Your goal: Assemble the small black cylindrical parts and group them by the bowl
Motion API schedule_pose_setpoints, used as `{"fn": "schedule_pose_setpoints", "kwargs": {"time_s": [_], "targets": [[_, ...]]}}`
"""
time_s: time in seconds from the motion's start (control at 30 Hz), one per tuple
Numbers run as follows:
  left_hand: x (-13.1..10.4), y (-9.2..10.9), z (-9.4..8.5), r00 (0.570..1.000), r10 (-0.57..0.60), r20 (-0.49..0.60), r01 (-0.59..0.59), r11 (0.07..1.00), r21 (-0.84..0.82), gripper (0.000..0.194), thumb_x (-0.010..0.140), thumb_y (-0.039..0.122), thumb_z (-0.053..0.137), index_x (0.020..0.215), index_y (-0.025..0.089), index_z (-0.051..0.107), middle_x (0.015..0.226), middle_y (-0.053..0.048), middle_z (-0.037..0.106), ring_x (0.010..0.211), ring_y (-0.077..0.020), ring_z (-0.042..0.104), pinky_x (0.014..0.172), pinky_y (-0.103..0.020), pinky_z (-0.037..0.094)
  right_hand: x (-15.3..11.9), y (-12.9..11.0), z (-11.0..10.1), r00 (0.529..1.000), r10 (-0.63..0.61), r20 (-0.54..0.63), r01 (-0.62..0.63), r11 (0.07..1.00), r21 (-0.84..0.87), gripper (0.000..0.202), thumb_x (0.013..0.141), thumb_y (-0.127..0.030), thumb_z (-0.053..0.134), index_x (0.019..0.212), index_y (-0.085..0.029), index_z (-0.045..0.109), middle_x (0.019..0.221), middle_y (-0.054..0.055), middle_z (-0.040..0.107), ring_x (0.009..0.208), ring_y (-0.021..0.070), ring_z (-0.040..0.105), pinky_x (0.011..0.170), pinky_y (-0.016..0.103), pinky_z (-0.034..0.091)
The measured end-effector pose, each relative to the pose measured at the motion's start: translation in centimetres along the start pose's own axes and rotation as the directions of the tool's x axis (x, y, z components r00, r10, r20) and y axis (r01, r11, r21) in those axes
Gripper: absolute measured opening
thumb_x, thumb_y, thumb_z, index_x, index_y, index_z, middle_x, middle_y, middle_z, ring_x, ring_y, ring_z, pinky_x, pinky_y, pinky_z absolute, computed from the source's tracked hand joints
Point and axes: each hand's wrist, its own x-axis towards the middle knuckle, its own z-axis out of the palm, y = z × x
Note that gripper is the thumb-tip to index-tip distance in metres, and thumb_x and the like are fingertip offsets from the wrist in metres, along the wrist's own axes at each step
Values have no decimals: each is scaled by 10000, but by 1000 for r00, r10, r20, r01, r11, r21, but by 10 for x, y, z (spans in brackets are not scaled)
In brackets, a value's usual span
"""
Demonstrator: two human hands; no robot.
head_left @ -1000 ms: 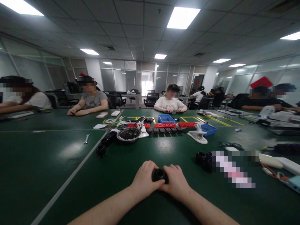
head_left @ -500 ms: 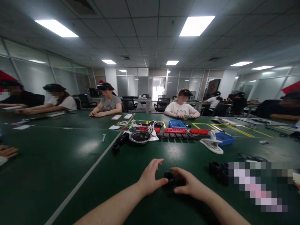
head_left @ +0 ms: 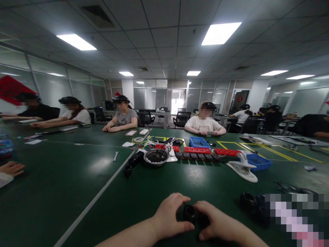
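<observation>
A small black ring-shaped part (head_left: 189,213) stands on the green table between my two hands. My left hand (head_left: 172,214) curves round its left side, with thumb and forefinger apart in front of and behind it. On the right, my right hand (head_left: 212,219) has its fingers bent beside the part, thumb apart from the forefinger. A dark shape, perhaps another black part or shadow, shows within the right hand's curve. Whether the fingertips touch the black part is hard to tell.
Black parts (head_left: 248,201) lie at the right. Ahead are a round metal dish (head_left: 156,157), red strips (head_left: 197,150), a white clamp (head_left: 243,168) and blue trays (head_left: 199,142). Another black part (head_left: 127,171) and a wrench (head_left: 116,156) lie left. Another person's hand (head_left: 12,168) rests far left.
The view has tilted upward and shifted left, so the table items appear lower and further right. My hands have drawn closer round the black part.
</observation>
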Motion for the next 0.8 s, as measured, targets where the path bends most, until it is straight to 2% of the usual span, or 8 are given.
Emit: {"fn": "schedule_pose_setpoints", "kwargs": {"time_s": [0.1,0.2,0.37,0.53,0.67,0.73,0.8], "targets": [[3,-5,3,999,17,29,-16,1000,-22,519,622,487,650,1066,251,520,969,-26,549,877,-202,498,773,-298,407,2,-1,3,999,35,-34,-36,999,-8,674,473,-240,743,1114,-222,534,1054,51,541,960,256,471,847,346,352],[5,-10,6,998,35,44,-33,998,-46,478,631,474,642,1039,247,536,926,-22,566,832,-189,506,741,-280,407,6,-5,5,997,53,-50,-58,995,-86,535,495,-268,737,1011,-219,602,991,52,565,958,266,470,882,370,314],[5,-8,4,999,-4,39,5,1000,-31,436,627,415,673,1010,249,547,929,-6,565,851,-180,498,748,-266,394,10,-6,9,996,-7,-89,-4,993,-116,371,553,-332,705,894,-209,626,891,36,583,865,231,490,781,337,349],[3,-1,2,997,-81,20,81,997,-2,385,609,386,695,937,226,574,908,-2,571,845,-177,502,743,-267,391,14,-4,14,990,-48,-130,30,990,-140,296,571,-355,686,802,-186,616,809,22,585,785,199,495,689,286,347],[1,7,6,971,-224,-84,230,970,79,367,576,390,704,872,211,580,873,-5,572,830,-191,503,737,-297,386,18,-11,28,960,25,-280,-94,967,-235,206,588,-320,638,712,-170,569,739,25,586,694,179,500,599,261,328],[1,10,8,949,-281,-143,297,949,109,349,574,387,697,842,199,576,863,-11,567,829,-200,502,739,-311,384,20,-18,36,925,41,-378,-167,937,-308,147,615,-286,594,700,-173,555,733,40,598,698,191,507,623,282,325],[1,11,8,940,-293,-173,316,940,126,327,581,372,684,828,190,572,860,-17,564,830,-204,501,746,-318,385,20,-24,40,900,25,-434,-208,902,-378,142,636,-290,574,713,-172,562,749,62,610,738,222,511,678,324,322]]}}
